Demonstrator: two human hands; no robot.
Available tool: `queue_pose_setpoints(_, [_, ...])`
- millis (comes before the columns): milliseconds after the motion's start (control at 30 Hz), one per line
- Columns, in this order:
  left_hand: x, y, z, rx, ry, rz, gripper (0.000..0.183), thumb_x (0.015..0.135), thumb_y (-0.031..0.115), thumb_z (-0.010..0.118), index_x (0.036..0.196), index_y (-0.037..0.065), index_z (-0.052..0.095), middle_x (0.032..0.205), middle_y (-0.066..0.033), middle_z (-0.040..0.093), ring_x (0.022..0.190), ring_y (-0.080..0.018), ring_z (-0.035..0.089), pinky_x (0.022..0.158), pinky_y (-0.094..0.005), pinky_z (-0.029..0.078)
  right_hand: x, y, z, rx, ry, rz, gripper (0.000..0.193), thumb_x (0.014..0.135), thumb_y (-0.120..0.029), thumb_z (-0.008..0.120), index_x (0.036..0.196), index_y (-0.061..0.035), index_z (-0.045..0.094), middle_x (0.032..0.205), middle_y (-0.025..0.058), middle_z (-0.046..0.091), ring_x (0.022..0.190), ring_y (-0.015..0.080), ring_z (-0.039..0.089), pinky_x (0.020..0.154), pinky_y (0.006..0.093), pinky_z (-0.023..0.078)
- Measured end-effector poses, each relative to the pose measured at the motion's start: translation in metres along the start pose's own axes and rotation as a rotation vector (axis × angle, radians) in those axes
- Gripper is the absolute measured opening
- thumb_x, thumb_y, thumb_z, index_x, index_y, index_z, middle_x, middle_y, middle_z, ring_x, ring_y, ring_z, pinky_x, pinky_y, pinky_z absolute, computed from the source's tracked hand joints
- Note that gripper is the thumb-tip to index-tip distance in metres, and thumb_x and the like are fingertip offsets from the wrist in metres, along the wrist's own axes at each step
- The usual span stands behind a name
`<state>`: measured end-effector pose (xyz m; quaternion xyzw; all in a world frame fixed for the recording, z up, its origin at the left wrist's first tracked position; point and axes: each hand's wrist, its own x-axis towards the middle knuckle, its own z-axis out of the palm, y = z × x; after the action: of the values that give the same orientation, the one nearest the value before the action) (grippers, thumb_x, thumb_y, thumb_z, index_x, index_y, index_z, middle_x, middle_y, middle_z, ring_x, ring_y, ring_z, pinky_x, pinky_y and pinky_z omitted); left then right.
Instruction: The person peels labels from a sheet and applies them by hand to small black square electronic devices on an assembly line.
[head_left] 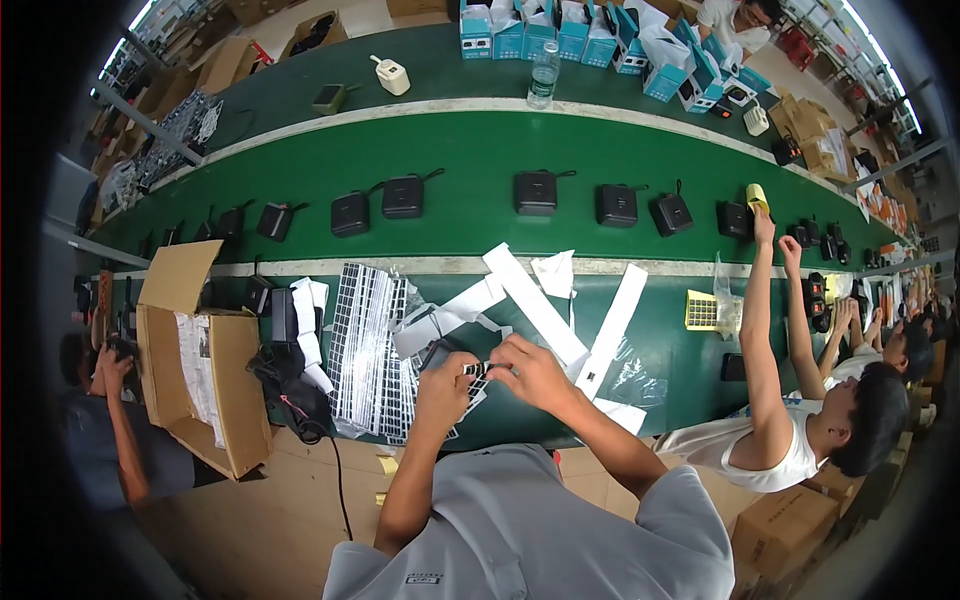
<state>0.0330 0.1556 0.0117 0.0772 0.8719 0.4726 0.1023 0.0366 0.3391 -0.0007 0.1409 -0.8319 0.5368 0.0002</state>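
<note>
Both hands meet over the near edge of the green bench. My left hand is closed around a small black-and-white piece, which looks like a label or a strip of them. Thumb and fingers of my right hand pinch at its right end. Just behind my left hand lies a dark box-shaped device, partly covered by the hand. Sheets of black rectangular labels spread out to the left. White paper strips lie crosswise beyond my hands.
An open cardboard box and a black bag with a hanging cable stand left. Several black devices line the green conveyor. At right, a co-worker's arm reaches across to a yellow item. Clear film lies nearby.
</note>
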Motion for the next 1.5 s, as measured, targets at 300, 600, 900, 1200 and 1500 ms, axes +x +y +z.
queue_pose_setpoints(300, [0.014,-0.002,0.003,0.115,0.099,-0.075,0.020,0.079,-0.002,0.066,0.097,0.001,0.059,0.076,-0.0189,0.066,0.064,-0.0356,0.065,0.059,-0.0405,0.050,0.017,0.042,-0.020,-0.055,0.149,0.157,0.004,0.083,-0.003,0.062,0.087,-0.0020,0.061,0.079,0.0103,0.060,0.065,0.0206,0.061,0.057,0.0300,0.048])
queue_pose_setpoints(600, [0.013,-0.024,0.007,0.061,0.046,-0.162,0.023,0.080,0.006,0.071,0.100,0.002,0.060,0.064,-0.0130,0.064,0.054,-0.0253,0.063,0.051,-0.0326,0.046,0.162,0.200,-0.101,0.178,0.617,0.576,0.026,0.084,-0.020,0.069,0.070,0.0016,0.063,0.056,0.0074,0.060,0.049,0.0144,0.060,0.051,0.0311,0.047])
queue_pose_setpoints(900, [0.013,-0.038,0.010,-0.076,0.010,-0.255,0.026,0.079,0.002,0.072,0.102,0.000,0.060,0.065,-0.0120,0.065,0.054,-0.0163,0.062,0.052,-0.0285,0.047,0.207,0.225,-0.123,0.004,0.400,0.737,0.019,0.079,-0.016,0.071,0.078,0.0034,0.068,0.063,0.0092,0.063,0.053,0.0156,0.059,0.054,0.0323,0.048])
queue_pose_setpoints(1200, [0.019,-0.039,0.012,-0.039,-0.023,-0.269,0.024,0.079,0.002,0.071,0.101,0.000,0.060,0.062,-0.0115,0.063,0.052,-0.0155,0.061,0.050,-0.0287,0.046,0.199,0.235,-0.130,-0.501,0.455,0.798,0.026,0.076,-0.028,0.075,0.082,-0.0037,0.071,0.089,0.0196,0.069,0.086,0.0342,0.068,0.075,0.0421,0.053])
queue_pose_setpoints(1500, [0.035,-0.035,0.009,-0.043,0.081,-0.203,0.025,0.080,0.006,0.071,0.100,0.002,0.059,0.065,-0.0149,0.063,0.056,-0.0247,0.064,0.053,-0.0337,0.047,0.114,0.079,-0.021,0.187,-0.308,-0.003,0.013,0.075,-0.001,0.070,0.087,-0.0038,0.065,0.086,0.0065,0.064,0.071,0.0204,0.062,0.063,0.0314,0.049])
